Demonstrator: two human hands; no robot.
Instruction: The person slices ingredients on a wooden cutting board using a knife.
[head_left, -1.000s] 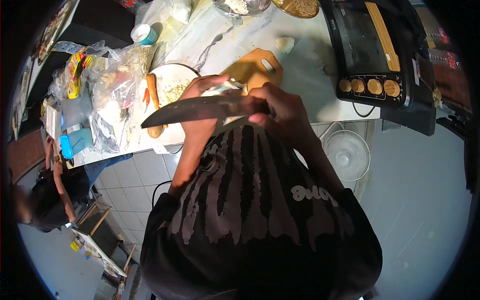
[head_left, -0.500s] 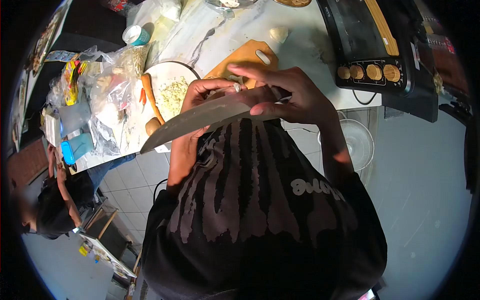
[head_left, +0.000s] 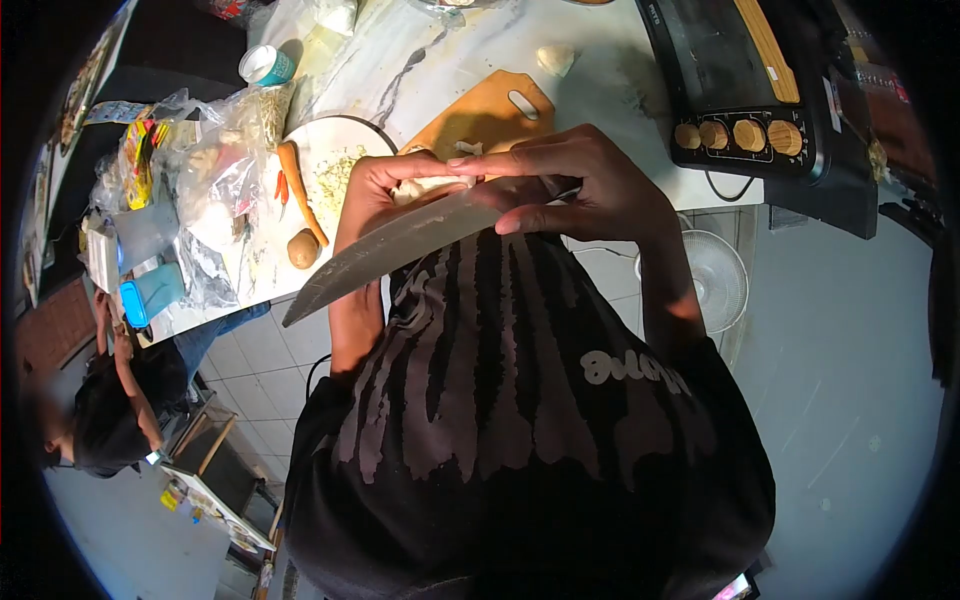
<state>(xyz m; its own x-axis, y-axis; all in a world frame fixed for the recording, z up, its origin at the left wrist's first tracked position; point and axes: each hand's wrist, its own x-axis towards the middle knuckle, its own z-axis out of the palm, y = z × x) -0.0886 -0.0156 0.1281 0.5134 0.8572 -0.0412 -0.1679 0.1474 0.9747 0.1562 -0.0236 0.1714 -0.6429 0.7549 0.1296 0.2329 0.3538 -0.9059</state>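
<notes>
My right hand [head_left: 585, 185] is closed round the handle end of a large knife [head_left: 385, 250], whose blade points down to the left in front of my left wrist. The fingertips of that hand reach a pale white piece [head_left: 440, 184]. My left hand [head_left: 375, 190] holds this piece, partly hidden behind the knife. Just beyond lies a wooden cutting board [head_left: 490, 110] with white bits on it. A round plate [head_left: 325, 135] to the left bears chopped pale pieces, and beside these are a carrot [head_left: 300, 195], red chillies [head_left: 281, 190] and a potato [head_left: 302, 250].
A black toaster oven [head_left: 740, 110] stands at the right. Plastic bags [head_left: 215, 180], a blue-lidded container [head_left: 153, 293] and a teal tub [head_left: 268, 66] are at the left. A white piece [head_left: 555, 60] lies behind the board. Another person [head_left: 125, 400] is at lower left; a fan [head_left: 708, 280] stands below.
The knife tip has swung downward, tilting the blade more steeply. My right fingers have stretched over toward my left hand and now meet the white piece.
</notes>
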